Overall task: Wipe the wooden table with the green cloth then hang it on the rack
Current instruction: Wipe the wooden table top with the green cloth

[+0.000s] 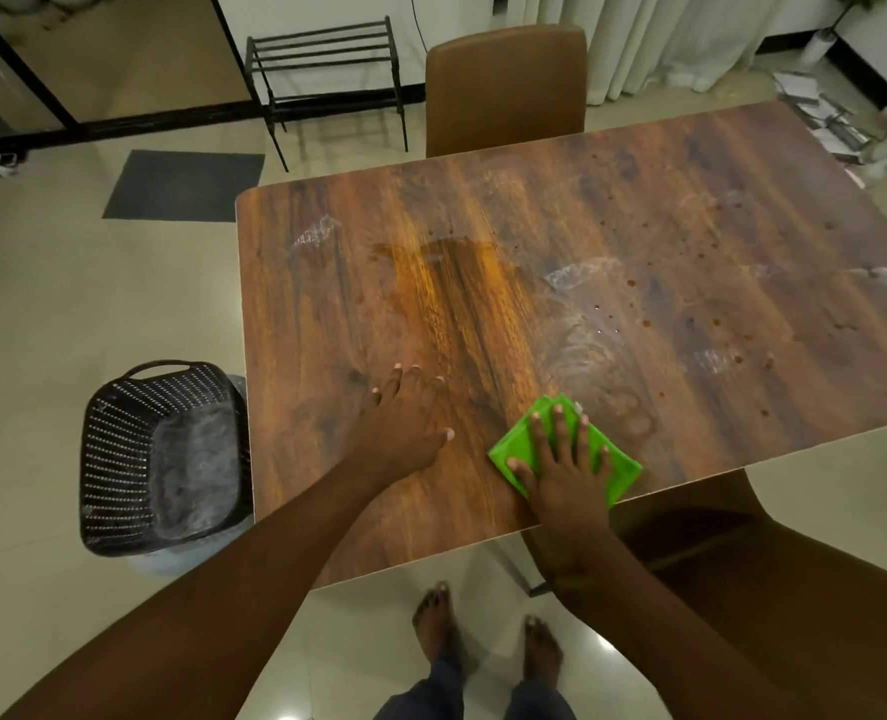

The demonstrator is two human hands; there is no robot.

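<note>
Two hands: both rest on the wooden worktop [639, 241], near its front edge.
Right hand [566, 475]: lies palm down on the green cloth [618, 470], fingers [561, 428] spread flat and pressing it to the surface, not curled around it.
Left hand [405, 423]: lies palm down on bare wood to the left of the cloth, fingers released and splayed, grasping nothing.
Green cloth: folded into a rough square, flat on the worktop close to the front edge, partly covered by the right hand.
Worktop surface: a wet patch [446, 272] sits left of centre; pale smear marks [576, 275] cross the middle; dark droplets [717, 241] are scattered over the right half.
Rack [327, 59]: black metal frame with horizontal bars, standing on the floor beyond the far left corner of the worktop, well apart from the cloth.
Chair [504, 90]: brown, pushed in at the far side of the worktop.
Basket [166, 454]: dark perforated plastic, on the floor just beside the left edge of the worktop.
Mat [181, 184]: dark grey, flat on the tiled floor in front of the rack.
Feet [436, 621]: bare, on the floor below the front edge.
</note>
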